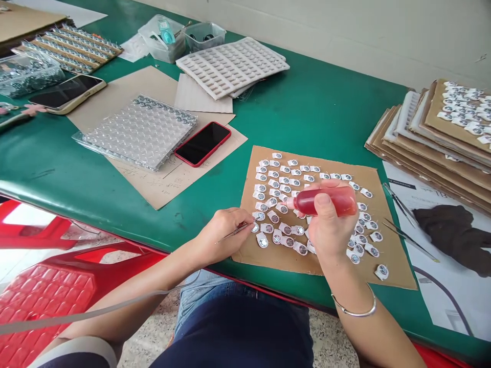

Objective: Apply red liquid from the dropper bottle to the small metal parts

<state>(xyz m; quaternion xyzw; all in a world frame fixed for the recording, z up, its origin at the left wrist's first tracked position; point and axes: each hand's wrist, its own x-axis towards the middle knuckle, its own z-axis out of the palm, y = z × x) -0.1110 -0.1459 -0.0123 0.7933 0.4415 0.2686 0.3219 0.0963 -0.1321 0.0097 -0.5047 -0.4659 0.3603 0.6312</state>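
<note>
My left hand (224, 235) is closed round thin metal tweezers (235, 231), whose tip reaches the small white tags with round dark-patterned faces at the left side of a brown cardboard sheet (268, 260). A squeeze bottle (326, 200) of red liquid lies tilted sideways in my right hand (330, 230). Its nozzle (288, 204) points left, just over a white tag (282, 209); whether it touches I cannot tell. Rows of these tags cover much of the sheet, some partly hidden behind my right hand and the bottle.
Stacked cardboard sheets with more tags (406, 148) stand at the right, near loose tweezers (408, 240) and a dark cloth (456, 237). Leftward lie a red-cased phone (203, 143), clear plastic trays (138, 130) and white moulded trays (232, 64). A grey cord (95, 310) crosses my left forearm.
</note>
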